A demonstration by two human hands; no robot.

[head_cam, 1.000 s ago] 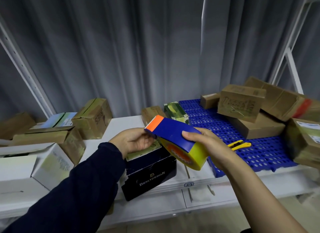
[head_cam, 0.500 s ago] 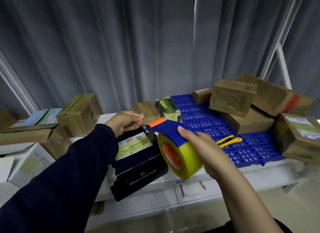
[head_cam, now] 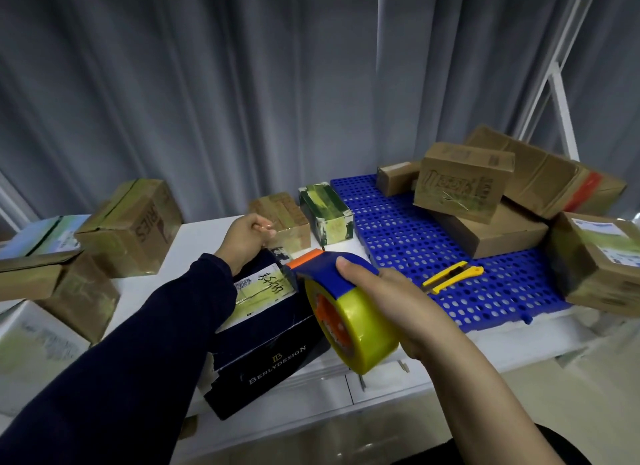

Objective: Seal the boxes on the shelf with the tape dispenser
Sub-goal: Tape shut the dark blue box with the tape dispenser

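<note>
Over dark box (head_cam: 263, 343): right hand (head_cam: 391, 302) grips tape dispenser (head_cam: 353, 329), nose toward left hand (head_cam: 247, 238).

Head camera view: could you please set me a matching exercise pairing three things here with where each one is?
1 tape dispenser
2 utility knife
3 dark box

A lying on the blue mat
B at the shelf's front edge, left hand pinching tape at its far end
C gripped in the right hand

Pairs: 1-C, 2-A, 3-B

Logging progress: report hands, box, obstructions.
Left hand pinches tape end at far edge. Right hand grips tape dispenser over Benlydesign box. Nothing in the way.
</note>
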